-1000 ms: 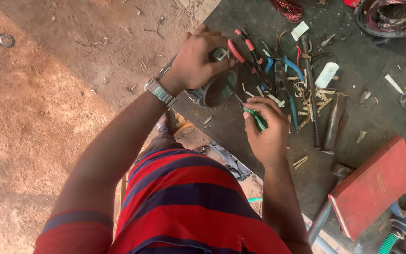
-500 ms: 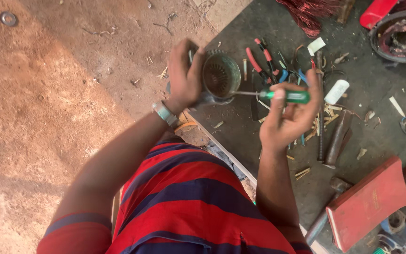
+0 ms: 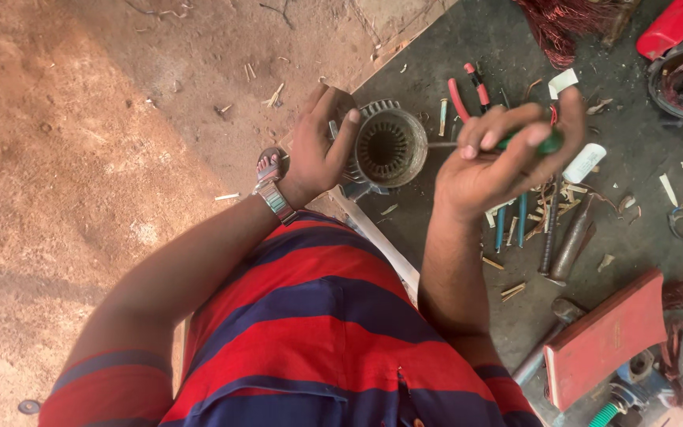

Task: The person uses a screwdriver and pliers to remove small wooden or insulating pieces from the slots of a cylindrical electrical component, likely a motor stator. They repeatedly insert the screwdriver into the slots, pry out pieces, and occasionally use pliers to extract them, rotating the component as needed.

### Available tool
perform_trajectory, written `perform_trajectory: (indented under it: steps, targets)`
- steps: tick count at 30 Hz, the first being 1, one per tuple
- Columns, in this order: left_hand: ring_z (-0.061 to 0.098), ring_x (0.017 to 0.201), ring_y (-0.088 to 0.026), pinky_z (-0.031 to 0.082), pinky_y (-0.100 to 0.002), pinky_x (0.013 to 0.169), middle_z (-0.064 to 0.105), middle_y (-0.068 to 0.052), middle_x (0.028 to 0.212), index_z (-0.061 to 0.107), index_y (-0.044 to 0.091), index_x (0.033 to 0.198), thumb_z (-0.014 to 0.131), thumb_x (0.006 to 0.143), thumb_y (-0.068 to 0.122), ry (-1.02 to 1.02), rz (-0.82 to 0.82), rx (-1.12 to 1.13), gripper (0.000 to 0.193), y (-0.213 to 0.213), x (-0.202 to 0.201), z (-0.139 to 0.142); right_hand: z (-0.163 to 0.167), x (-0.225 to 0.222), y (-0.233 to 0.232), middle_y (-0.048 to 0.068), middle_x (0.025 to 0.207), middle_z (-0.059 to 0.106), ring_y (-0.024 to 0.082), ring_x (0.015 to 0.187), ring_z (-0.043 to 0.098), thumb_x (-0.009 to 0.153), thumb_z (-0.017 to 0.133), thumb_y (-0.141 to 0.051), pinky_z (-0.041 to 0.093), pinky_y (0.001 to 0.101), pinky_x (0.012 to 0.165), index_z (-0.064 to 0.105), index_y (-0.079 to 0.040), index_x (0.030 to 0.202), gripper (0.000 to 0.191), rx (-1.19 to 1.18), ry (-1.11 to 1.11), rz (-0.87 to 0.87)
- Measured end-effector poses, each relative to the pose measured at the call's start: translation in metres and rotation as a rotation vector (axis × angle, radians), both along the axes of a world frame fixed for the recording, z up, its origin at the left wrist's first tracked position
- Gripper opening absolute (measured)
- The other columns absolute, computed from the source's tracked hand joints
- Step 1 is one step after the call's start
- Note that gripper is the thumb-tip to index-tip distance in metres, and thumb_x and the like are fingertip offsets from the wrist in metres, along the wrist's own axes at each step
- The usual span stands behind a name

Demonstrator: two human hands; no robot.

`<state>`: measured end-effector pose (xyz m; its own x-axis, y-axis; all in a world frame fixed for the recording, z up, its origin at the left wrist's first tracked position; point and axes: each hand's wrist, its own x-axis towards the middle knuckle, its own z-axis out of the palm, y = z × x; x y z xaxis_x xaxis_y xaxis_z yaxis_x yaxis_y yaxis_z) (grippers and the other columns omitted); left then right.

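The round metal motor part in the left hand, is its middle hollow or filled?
Hollow. The motor part shows an open dark bore ringed by slots; the left hand grips its side.

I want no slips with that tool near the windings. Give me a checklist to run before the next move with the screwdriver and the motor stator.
1. Left hand has a firm grip on the motor stator: ok.
2. Right hand is closed around the green-handled screwdriver: ok.
3. Shaft points at the stator bore: ok.
4. Tip seated in a slot: cannot tell.
5. Stator resting on a support: not ok, held in the air.
6. Mat below free of loose tools: not ok, pliers lie there.
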<state>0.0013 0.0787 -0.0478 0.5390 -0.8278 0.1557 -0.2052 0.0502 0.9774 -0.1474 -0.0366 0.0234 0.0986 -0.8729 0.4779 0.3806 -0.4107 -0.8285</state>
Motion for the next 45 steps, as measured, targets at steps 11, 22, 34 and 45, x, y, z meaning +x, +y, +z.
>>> perform_trajectory:
  steps: [11, 22, 34, 45]
  targets:
    - [0.066, 0.089, -0.031, 0.053, -0.041, 0.08, 0.063, -0.017, 0.106, 0.07, 0.001, 0.112, 0.05, 0.105, 0.034, -0.058, -0.118, 0.056, 0.039, -0.003, 0.011, 0.004, -0.026, -0.008, 0.003, 0.0, 0.069, 0.036, 0.009, 0.055, 0.035, 0.114, 0.042, -0.053, 0.031, 0.0252, 0.046, 0.055, -0.01, 0.113, 0.044, 0.117, -0.076, 0.101]
    - [0.065, 0.112, -0.035, 0.053, -0.045, 0.096, 0.064, -0.019, 0.12, 0.066, 0.002, 0.133, 0.049, 0.107, 0.034, -0.142, -0.479, 0.207, 0.044, -0.016, 0.047, 0.013, -0.022, -0.001, 0.0, 0.003, 0.067, 0.04, 0.013, 0.054, 0.038, 0.111, 0.048, -0.049, 0.034, 0.0269, 0.047, 0.054, -0.009, 0.113, 0.041, 0.106, -0.056, 0.239]
    - [0.072, 0.101, -0.036, 0.055, -0.048, 0.09, 0.073, -0.021, 0.11, 0.065, 0.003, 0.125, 0.044, 0.108, 0.039, -0.284, -0.531, 0.27, 0.044, -0.041, 0.032, 0.038, -0.018, -0.001, -0.003, 0.004, 0.068, 0.038, 0.013, 0.051, 0.035, 0.111, 0.046, -0.047, 0.031, 0.0264, 0.045, 0.053, -0.008, 0.107, 0.04, 0.122, -0.059, 0.367]
    - [0.071, 0.105, -0.034, 0.055, -0.048, 0.091, 0.072, -0.02, 0.113, 0.064, 0.006, 0.127, 0.043, 0.107, 0.044, -0.266, -0.546, 0.326, 0.048, -0.04, 0.029, 0.036, -0.019, -0.001, -0.008, 0.003, 0.065, 0.037, 0.011, 0.048, 0.033, 0.112, 0.045, -0.044, 0.027, 0.0252, 0.042, 0.052, -0.007, 0.1, 0.039, 0.146, -0.046, 0.382]
